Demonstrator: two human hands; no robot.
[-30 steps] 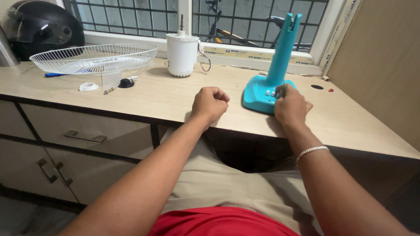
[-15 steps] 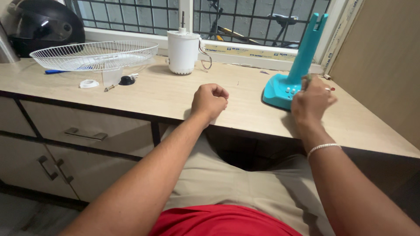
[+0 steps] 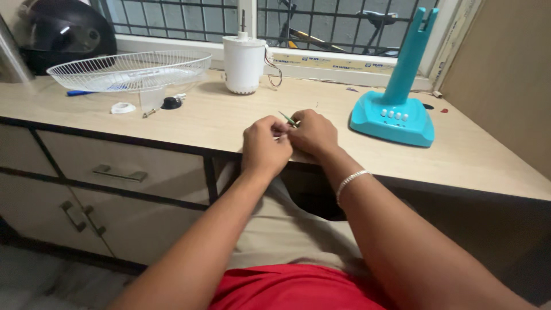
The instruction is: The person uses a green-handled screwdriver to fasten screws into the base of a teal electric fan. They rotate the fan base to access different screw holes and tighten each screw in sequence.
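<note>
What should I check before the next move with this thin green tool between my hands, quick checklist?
1. Thin green tool pinched at the right hand: ok.
2. Left hand meets the right at the desk edge: ok.
3. What the left hand holds: cannot tell, fingers closed.
4. Teal fan stand upright, apart from both hands: ok.
5. White motor housing upright near the window: ok.
6. Small parts beside the wire fan guard, beyond the hands: ok.
</note>
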